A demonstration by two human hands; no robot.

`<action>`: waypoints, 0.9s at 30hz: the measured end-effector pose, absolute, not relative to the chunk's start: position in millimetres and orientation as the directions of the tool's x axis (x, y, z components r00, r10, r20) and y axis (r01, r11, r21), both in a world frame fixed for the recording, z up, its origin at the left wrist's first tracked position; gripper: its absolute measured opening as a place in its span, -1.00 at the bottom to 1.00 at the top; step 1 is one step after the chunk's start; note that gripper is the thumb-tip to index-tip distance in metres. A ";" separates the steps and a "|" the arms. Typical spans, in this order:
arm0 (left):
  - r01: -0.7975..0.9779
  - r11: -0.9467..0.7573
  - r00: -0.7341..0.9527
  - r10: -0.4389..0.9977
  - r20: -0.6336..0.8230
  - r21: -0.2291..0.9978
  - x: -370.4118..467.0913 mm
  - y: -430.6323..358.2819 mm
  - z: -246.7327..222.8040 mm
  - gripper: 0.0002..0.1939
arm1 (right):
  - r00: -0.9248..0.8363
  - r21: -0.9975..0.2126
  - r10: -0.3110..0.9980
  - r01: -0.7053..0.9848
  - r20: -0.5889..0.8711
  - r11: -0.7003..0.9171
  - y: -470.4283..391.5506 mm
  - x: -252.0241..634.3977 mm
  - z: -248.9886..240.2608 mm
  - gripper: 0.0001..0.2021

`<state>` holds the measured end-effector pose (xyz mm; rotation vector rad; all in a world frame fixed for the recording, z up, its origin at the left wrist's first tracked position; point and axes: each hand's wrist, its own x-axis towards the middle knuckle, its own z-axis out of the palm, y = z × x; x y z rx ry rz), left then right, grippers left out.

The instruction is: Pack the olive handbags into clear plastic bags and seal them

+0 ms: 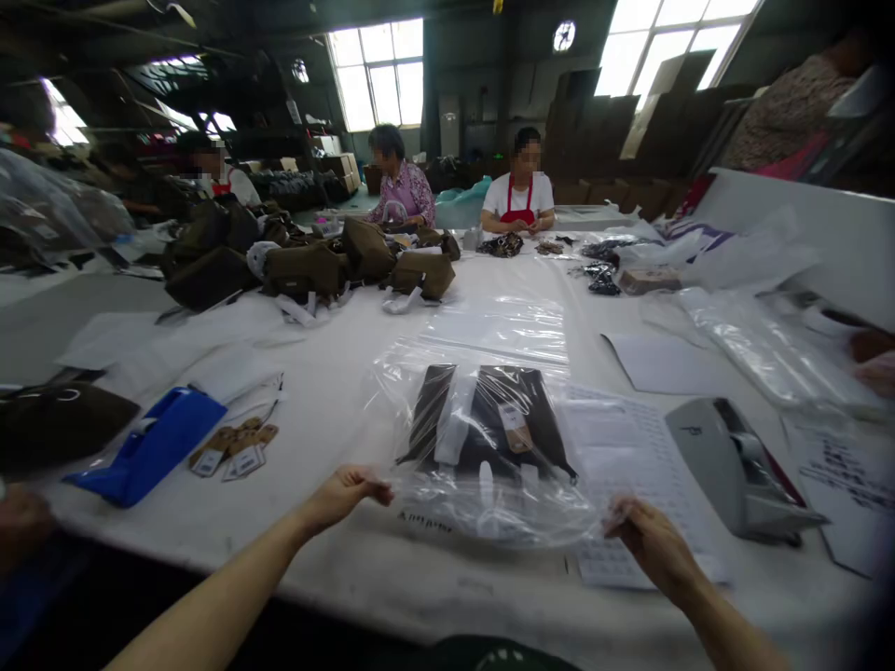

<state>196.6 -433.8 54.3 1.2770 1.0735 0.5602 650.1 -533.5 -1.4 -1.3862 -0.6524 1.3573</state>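
A clear plastic bag [398, 391] lies in front of me with a dark brown handbag [465, 429] inside it. Through the plastic I see white wrapping on the handbag's strap and a kraft-and-white hang tag [516, 429]. My left hand [350, 492] pinches the bag's near left corner. At the near right corner my right hand [640, 531] has its fingers closed on the plastic. Partly beneath the bag's right side is a printed sheet [629, 466].
Left are a blue tape dispenser [150, 447] and several hang tags [234, 449]; right, a grey tape dispenser [741, 466] and stacked plastic bags [762, 345]. Brown handbags [308, 270] pile up at the back left. Co-workers [521, 191] sit across the table. Another person's hand [24, 527] shows at far left.
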 end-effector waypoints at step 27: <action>0.249 -0.966 0.962 0.237 0.136 -0.072 379.0 -386.9 37.7 -0.37 | -0.189 -0.828 0.981 0.556 -0.044 0.070 -623.8 668.4 12.1 -0.86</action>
